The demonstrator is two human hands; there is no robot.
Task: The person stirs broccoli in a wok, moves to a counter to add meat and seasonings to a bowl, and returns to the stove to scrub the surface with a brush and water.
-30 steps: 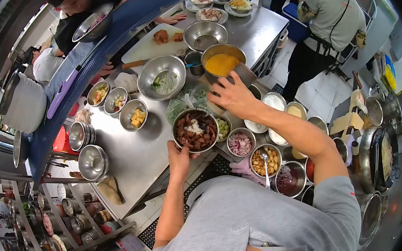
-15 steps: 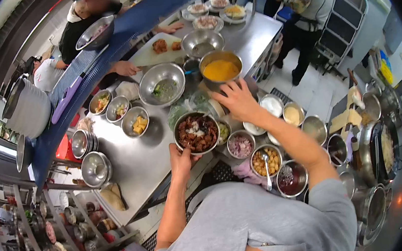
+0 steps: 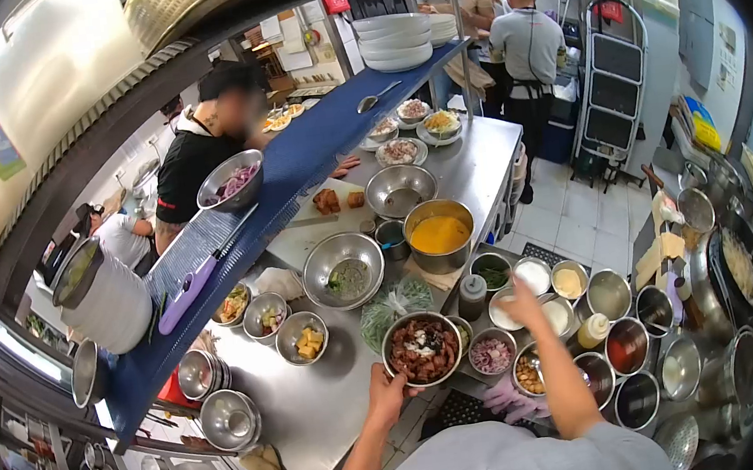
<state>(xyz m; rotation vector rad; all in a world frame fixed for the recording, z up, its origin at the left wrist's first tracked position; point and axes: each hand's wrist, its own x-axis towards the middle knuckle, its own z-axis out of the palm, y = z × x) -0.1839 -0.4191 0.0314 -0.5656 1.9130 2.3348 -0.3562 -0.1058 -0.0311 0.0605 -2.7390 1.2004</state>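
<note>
My left hand point(image 3: 387, 392) is closed on the rim of a steel bowl point(image 3: 429, 383) at the counter's near edge. Inside lie dark reddish-brown meat pieces point(image 3: 406, 354) with a white dollop and dark bits on top. My right hand point(image 3: 522, 304), smeared by motion, is over the cluster of steel ingredient containers, near white-filled ones; its fingers cannot be made out. Close to it are a bowl of chopped red onion point(image 3: 492, 355), a container of browned cubes point(image 3: 529, 374) and a dark squeeze bottle point(image 3: 472, 298). A pot of yellow liquid point(image 3: 443, 263) stands farther back.
A blue shelf point(image 3: 310, 140) crosses above the counter, carrying a bowl of sliced onion point(image 3: 231, 185) and a purple-handled knife point(image 3: 188, 295). Across it stands a co-worker in black point(image 3: 191, 154). Pans line the right side; a folding ladder point(image 3: 612, 83) stands behind.
My right hand has left the yellow pot's rim and moved toward me, over the ingredient containers. My left hand still holds the bowl. The view has tilted up, showing more of the shelf.
</note>
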